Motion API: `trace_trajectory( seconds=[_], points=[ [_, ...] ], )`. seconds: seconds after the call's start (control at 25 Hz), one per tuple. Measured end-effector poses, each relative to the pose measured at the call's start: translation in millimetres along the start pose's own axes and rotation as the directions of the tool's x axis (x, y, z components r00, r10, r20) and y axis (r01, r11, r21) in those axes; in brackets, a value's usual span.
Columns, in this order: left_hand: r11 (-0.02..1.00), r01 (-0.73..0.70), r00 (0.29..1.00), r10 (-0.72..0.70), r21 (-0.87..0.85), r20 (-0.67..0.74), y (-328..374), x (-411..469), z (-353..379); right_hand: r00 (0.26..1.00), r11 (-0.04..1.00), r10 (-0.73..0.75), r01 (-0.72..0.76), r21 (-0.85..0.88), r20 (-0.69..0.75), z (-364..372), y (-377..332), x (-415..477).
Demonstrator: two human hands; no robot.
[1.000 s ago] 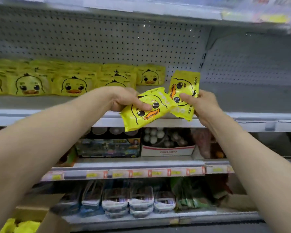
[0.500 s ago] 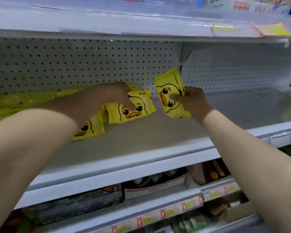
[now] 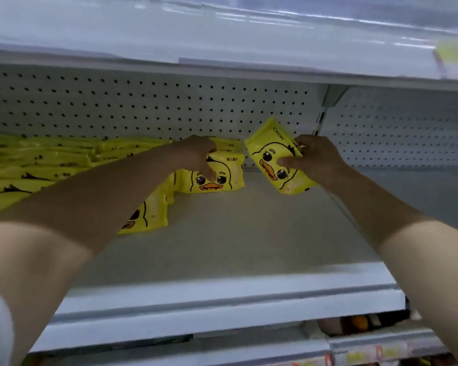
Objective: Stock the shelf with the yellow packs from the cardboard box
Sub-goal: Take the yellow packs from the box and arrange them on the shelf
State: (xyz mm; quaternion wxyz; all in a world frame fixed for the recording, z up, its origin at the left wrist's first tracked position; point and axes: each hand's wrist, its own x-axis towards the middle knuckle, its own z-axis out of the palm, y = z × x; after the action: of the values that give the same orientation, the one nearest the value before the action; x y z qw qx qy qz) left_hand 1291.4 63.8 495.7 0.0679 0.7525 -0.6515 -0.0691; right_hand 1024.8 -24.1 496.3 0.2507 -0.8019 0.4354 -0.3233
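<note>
Both bare forearms reach up from the lower corners to mid-frame, where the left hand (image 3: 196,153) grips a pack (image 3: 229,178), thumb on its front, and the right hand (image 3: 316,159) pinches a second pack (image 3: 269,150).

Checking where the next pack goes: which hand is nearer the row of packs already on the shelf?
Left. The left hand grips a pack at the right end of the row of packs; the right hand grips another pack farther right, apart from it.

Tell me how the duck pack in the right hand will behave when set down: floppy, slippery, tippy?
Likely soft: the duck pack looks puffy where the right hand pinches it. Its glossy film probably slides easily. On edge it may lean, as the shelved packs do.
</note>
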Motion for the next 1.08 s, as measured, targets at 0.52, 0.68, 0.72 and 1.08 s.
trace_trajectory(
  seconds=[0.52,0.68,0.72,1.08],
  points=[
    [0.973,-0.032,0.947,0.102,0.228,-0.306,13,-4,13,0.986,0.995,-0.056,0.042,0.091,0.157,-5,9,-3],
    [0.816,-0.422,0.845,0.196,-0.396,-0.497,64,-28,15,0.946,0.99,-0.144,0.136,0.048,0.291,-15,7,-17],
    [0.784,-0.418,0.868,0.198,-0.458,-0.455,75,-32,18,0.934,0.987,-0.159,0.149,0.054,0.32,-18,7,-20],
    [0.786,-0.309,0.935,0.149,-0.536,-0.321,103,-51,46,0.891,0.959,-0.249,0.171,0.225,0.381,-30,33,-47]
  ],
)
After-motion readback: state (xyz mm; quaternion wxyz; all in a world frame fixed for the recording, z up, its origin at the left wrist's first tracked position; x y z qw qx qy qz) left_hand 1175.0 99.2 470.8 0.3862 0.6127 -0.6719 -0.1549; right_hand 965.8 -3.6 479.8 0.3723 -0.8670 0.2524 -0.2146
